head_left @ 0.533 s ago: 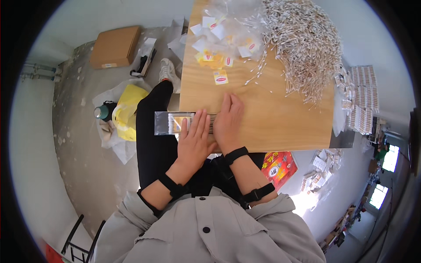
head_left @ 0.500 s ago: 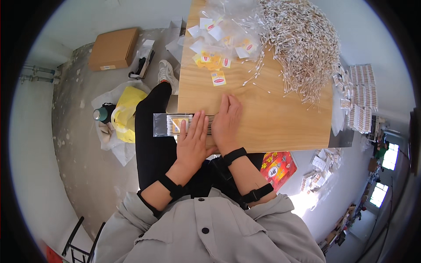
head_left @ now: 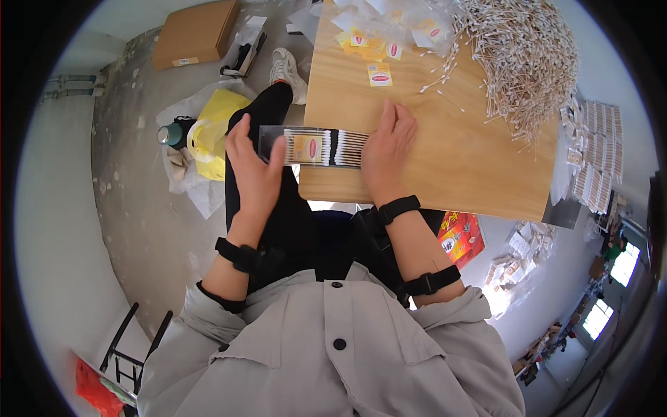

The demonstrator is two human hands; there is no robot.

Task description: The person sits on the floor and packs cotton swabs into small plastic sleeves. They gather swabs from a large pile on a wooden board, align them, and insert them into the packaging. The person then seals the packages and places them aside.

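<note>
At the table's left edge lies a clear plastic bag (head_left: 272, 145) with a row of cotton swabs and a yellow card (head_left: 306, 149) inside. Further right is a second row of cotton swabs (head_left: 351, 149), parted from the first by a dark gap. My left hand (head_left: 254, 177) is beside the bag's left end, fingers and thumb apart, the thumb close to the plastic; whether it touches cannot be told. Over the right end of the swabs rests my right hand (head_left: 386, 156), fingers stretched out on the wooden table (head_left: 472, 167), hiding that end.
A big heap of loose cotton swabs (head_left: 531, 62) covers the table's far right. Yellow cards (head_left: 379, 74) and clear bags (head_left: 417, 24) lie at the far side. Packed swab bundles (head_left: 599, 149) are stacked beyond the right edge. A yellow bag (head_left: 212, 142) stands on the floor at left.
My left hand has lifted off the swabs and moved left to the bag's end, uncovering the card and the gap. The right hand stays at the right end. The whole view has shifted.
</note>
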